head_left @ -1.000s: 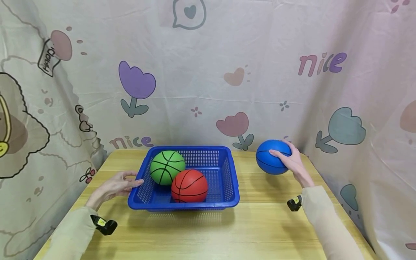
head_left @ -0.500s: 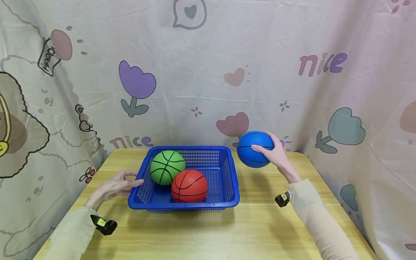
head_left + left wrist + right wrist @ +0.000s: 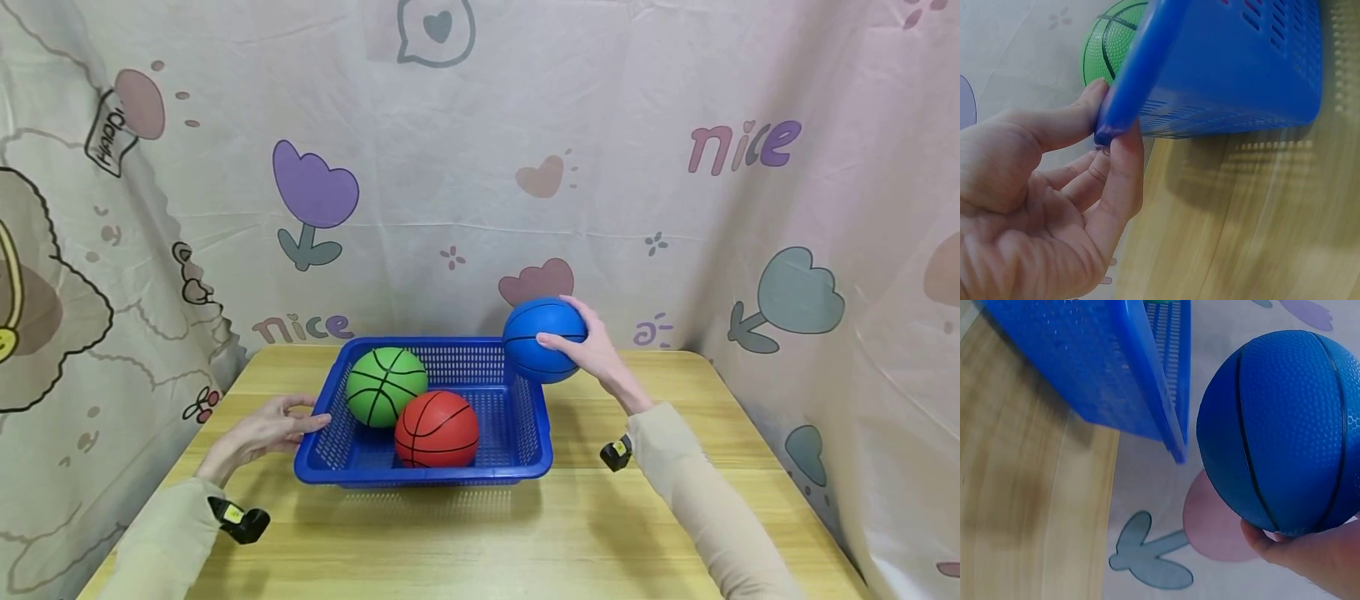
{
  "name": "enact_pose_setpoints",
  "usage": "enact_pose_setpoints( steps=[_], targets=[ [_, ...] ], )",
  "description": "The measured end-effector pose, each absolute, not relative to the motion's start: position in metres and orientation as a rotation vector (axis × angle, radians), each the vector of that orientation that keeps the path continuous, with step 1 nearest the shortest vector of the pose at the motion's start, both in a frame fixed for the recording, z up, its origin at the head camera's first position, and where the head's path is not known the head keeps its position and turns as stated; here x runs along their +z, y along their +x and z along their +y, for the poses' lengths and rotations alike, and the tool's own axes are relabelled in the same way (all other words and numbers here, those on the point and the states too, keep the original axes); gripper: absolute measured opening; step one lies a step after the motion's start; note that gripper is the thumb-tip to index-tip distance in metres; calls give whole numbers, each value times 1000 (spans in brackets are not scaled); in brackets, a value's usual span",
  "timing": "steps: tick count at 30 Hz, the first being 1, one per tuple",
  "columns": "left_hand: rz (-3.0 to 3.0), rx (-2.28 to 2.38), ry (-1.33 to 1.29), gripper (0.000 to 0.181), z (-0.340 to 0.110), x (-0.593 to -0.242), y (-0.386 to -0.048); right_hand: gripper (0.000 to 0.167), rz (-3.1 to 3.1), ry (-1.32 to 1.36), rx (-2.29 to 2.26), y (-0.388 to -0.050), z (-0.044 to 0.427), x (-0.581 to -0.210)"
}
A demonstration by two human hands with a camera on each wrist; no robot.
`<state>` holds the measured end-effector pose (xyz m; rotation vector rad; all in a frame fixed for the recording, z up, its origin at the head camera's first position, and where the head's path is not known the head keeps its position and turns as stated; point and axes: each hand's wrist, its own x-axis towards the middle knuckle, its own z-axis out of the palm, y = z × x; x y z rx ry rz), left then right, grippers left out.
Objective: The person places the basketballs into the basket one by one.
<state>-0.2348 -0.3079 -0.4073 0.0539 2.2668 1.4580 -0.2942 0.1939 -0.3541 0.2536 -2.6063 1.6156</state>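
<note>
My right hand (image 3: 596,350) grips a blue basketball (image 3: 542,340) in the air over the back right corner of a blue plastic basket (image 3: 426,476). In the right wrist view the ball (image 3: 1285,431) stands apart from the basket's rim, with the thumb against its lower side. My left hand (image 3: 262,429) pinches the basket's left rim; the left wrist view shows the thumb (image 3: 1088,112) on top and fingers curled beneath. Inside the basket, a green basketball (image 3: 386,387) lies at the back left. A red basketball (image 3: 437,429) lies in front of it, toward the middle.
The basket stands on a light wooden table (image 3: 420,550). A patterned cloth curtain (image 3: 420,167) rises behind the table and along both sides. Small black cameras are strapped at both wrists, including the right wrist camera (image 3: 617,453).
My right hand has carried the blue basketball leftward and slightly up, from the table's right side to over the basket's right edge. The left hand, basket and other balls stay put.
</note>
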Motion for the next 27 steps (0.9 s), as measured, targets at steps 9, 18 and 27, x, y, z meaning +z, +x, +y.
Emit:
enact_pose_setpoints(
  steps=[9,18,27],
  targets=[
    [2276,1445,45,82,-307,-406,-234,84,-2626,353,1608,-303,166,-362],
    [2268,1455,43,82,-308,-407,-234,83,-2644,454,1556,-306,144,-371],
    [2290,1446,28,81,-307,-409,-234,86,-2713,495,1419,-312,134,-385]
  ],
)
